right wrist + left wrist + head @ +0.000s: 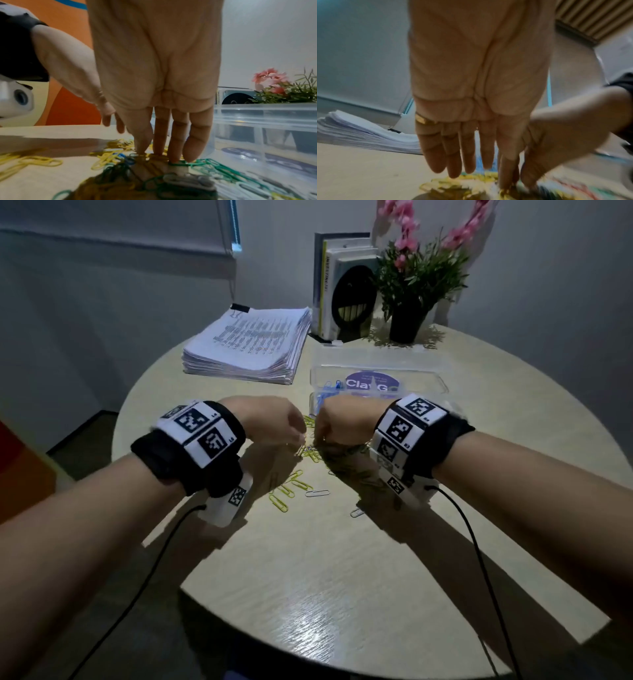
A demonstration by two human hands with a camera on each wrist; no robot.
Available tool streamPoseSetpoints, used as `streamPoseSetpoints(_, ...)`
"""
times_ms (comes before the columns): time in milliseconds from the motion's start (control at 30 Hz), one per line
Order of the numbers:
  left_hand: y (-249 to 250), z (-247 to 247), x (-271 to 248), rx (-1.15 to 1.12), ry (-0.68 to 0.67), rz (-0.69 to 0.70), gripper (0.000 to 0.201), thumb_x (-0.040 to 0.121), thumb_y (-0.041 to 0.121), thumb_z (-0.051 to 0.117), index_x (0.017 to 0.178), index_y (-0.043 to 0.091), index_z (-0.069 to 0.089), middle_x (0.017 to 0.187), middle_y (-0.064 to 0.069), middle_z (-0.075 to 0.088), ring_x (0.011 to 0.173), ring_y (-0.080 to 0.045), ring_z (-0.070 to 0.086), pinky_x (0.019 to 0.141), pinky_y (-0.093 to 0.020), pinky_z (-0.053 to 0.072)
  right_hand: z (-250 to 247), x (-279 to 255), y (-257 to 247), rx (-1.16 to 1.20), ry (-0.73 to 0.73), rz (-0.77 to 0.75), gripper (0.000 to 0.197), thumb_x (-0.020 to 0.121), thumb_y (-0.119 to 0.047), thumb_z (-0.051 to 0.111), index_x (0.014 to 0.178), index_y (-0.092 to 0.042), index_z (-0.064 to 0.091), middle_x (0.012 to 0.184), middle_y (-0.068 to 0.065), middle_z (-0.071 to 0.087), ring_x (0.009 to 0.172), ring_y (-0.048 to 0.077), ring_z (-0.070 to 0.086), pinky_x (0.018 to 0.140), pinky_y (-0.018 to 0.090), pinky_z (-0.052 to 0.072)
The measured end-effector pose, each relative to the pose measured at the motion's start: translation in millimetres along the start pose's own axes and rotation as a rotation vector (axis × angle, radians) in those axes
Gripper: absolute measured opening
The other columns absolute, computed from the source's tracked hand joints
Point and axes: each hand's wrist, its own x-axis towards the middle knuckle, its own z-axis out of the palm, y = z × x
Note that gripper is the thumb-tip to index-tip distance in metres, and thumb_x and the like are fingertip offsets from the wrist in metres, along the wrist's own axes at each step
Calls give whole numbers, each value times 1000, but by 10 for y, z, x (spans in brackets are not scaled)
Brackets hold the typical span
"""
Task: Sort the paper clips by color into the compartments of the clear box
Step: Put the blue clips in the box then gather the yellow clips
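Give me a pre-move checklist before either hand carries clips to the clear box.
1. Clear plastic box open with its lid up: ok.
2. Blue paper clips already in one compartment: ok.
3. Left hand has a grip on a clip: cannot tell; the fingers look straight above blurred yellow paper clips.
4. Right hand grips one colour only: not ok; its fingertips rest on mixed yellow, blue and green paper clips.
5. Loose clips remain on the round wooden table: ok.
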Motion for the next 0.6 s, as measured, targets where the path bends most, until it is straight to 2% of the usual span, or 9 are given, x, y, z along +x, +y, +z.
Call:
streamPoseSetpoints(33,28,25,-24,107,-67,18,33,95,35,50,125,27,60,121,6,61,108,-16,55,97,-34,45,3,-1,24,1,-9,21,29,92,-6,52,113,-14,70,115,7,68,104,23,62,77,22,40)
streamPoseSetpoints(100,64,59,-44,258,-148,44,34,96,37,46,126,29,59,118,6,60,105,-18,55,95,-35,45,11,-29,77,-1,-19,85,24,91,-11,55,110,-7,69,110,13,68,102,28,63,74,26,43)
streamPoseSetpoints(167,84,61,-59,313,-180,50,33,96,37,46,123,28,60,113,6,62,101,-19,57,89,-34,48,33,-47,131,-13,-21,117,23,91,-11,56,107,-2,70,107,17,69,99,32,64,71,30,45)
streamPoseSetpoints(233,83,51,-68,318,-181,46,31,95,36,48,122,27,62,112,6,64,100,-19,59,85,-32,48,24,-50,169,-18,-36,118,22,90,-12,59,103,0,72,102,19,71,94,33,66,67,28,44)
streamPoseSetpoints(400,52,81,-3,274,-40,57,27,91,29,58,113,22,70,107,3,68,96,-19,59,83,-30,49,-17,-24,118,65,34,98,19,88,-12,61,102,-11,74,99,5,72,91,21,64,68,21,39)
streamPoseSetpoints(467,50,99,44,224,25,49,22,89,26,61,106,19,72,100,3,69,89,-18,57,77,-27,48,-3,42,90,59,72,113,16,86,-9,62,95,-8,74,95,8,71,85,23,62,66,23,40)
streamPoseSetpoints(533,61,109,94,181,131,40,17,86,24,64,99,17,73,95,0,69,84,-17,55,70,-24,43,9,139,120,46,125,180,13,83,-1,56,81,1,68,82,17,66,79,31,60,60,26,40)
streamPoseSetpoints(600,67,110,155,146,216,36,13,84,23,67,93,15,73,95,-3,70,86,-19,59,69,-23,42,15,210,155,27,138,238,15,84,1,50,75,1,62,75,16,59,74,31,54,56,26,39)
